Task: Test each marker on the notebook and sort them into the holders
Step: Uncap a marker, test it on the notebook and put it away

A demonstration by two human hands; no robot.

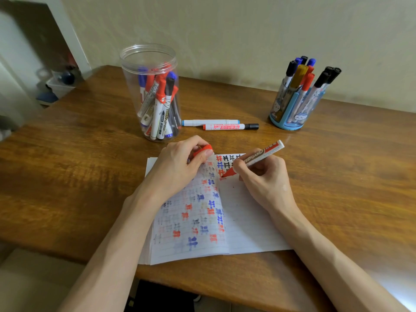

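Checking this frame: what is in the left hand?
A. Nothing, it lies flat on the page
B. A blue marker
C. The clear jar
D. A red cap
D: the left hand pinches a red cap over the notebook, while the right hand holds the uncapped red marker with its tip on the page.
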